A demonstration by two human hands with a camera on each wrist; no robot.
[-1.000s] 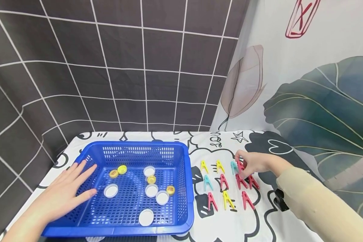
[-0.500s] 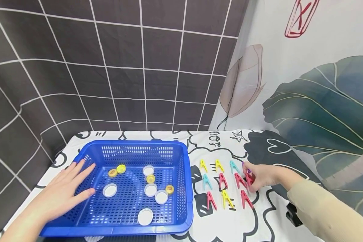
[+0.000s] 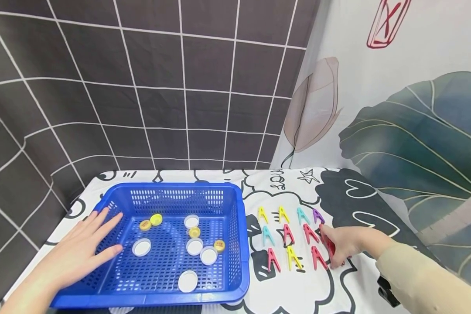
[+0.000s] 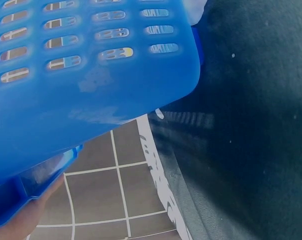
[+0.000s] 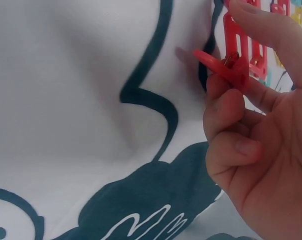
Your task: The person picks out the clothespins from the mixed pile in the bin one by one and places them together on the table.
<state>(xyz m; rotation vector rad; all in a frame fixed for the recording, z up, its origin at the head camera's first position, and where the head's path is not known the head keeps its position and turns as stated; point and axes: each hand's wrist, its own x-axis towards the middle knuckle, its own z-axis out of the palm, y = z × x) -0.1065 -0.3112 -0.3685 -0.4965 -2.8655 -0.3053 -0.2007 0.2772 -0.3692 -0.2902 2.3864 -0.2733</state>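
My left hand [image 3: 76, 253] rests on the left side of a blue plastic basket [image 3: 244, 257], fingers spread and straight. In the left wrist view, the basket's slotted wall [image 4: 91, 95] fills the upper left. On the right, my right hand [image 3: 345, 244] pinches a red clothespin [image 5: 239, 75] low over the cloth; the right wrist view shows thumb and fingers around it. In the head view the hand partly covers this area. Beside the hand lie a purple clothespin [image 3: 318, 216], a red clothespin [image 3: 311, 233] and another red clothespin [image 3: 319, 257].
White bottle caps [image 3: 188, 281] and yellow caps [image 3: 155, 219] lie scattered in the basket. More clothespins in yellow [image 3: 293, 257], teal [image 3: 267, 235] and red stand in rows on the patterned cloth [image 3: 282, 292]. A black object [image 3: 387, 291] sits by the right sleeve.
My right hand has moved toward me and slightly right along the clothespins. The purple clothespin, hidden and then partly seen earlier, now shows uncovered at the end of the back row. The left hand stays put.
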